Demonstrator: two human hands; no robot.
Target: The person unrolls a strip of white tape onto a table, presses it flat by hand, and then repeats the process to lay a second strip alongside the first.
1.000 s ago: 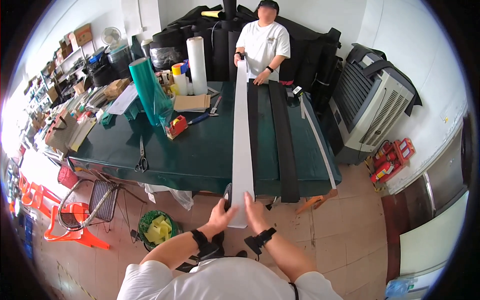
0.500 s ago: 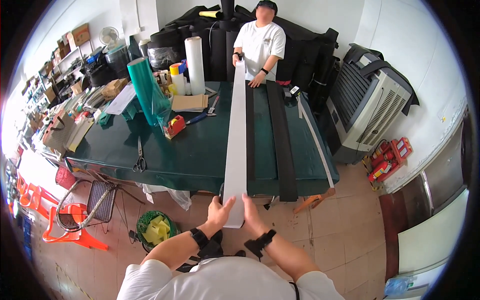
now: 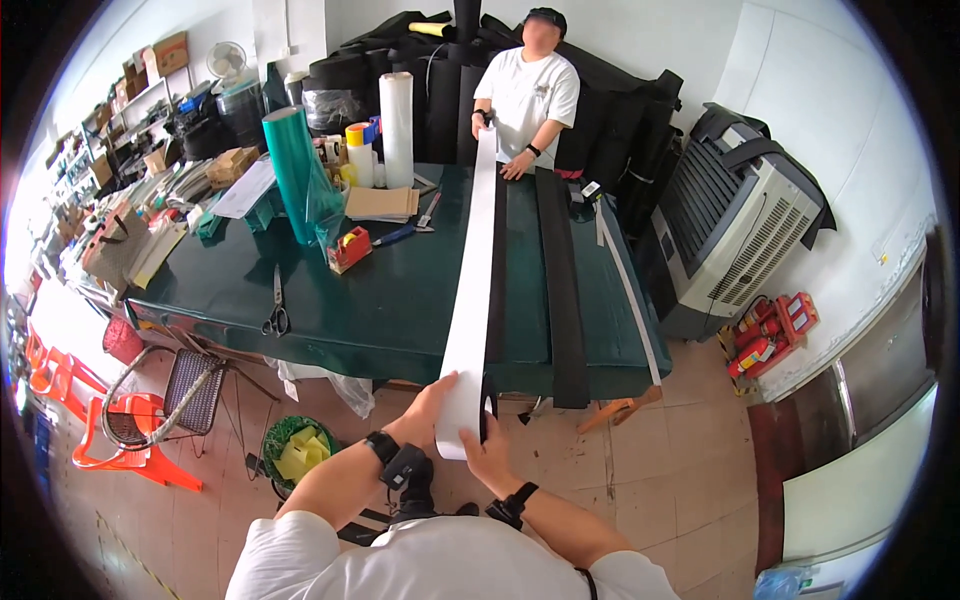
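Note:
A long white strip (image 3: 470, 270) runs lengthwise over the table, its near end curving down into a roll with a dark side. My left hand (image 3: 430, 408) closes on the left edge of this roll, thumb on the white face. On the right side, my right hand (image 3: 488, 455) grips the roll low down, fingers at its dark side. At the far end, another person (image 3: 530, 90) holds the strip with one hand and rests the other on the table. Black strips (image 3: 566, 300) lie lengthwise to the right, one partly under the white strip.
Scissors (image 3: 277, 310), a red tape dispenser (image 3: 350, 250) and a green film roll (image 3: 288, 175) are on the green table (image 3: 390, 290). Below it stand a bin (image 3: 300, 450) and a wicker chair (image 3: 195, 390). An air cooler (image 3: 735, 220) stands at the right.
The near end has tilted, and its dark side now shows. My right hand has moved lower and round the roll; my left hand has shifted slightly left and up. The view has shifted slightly.

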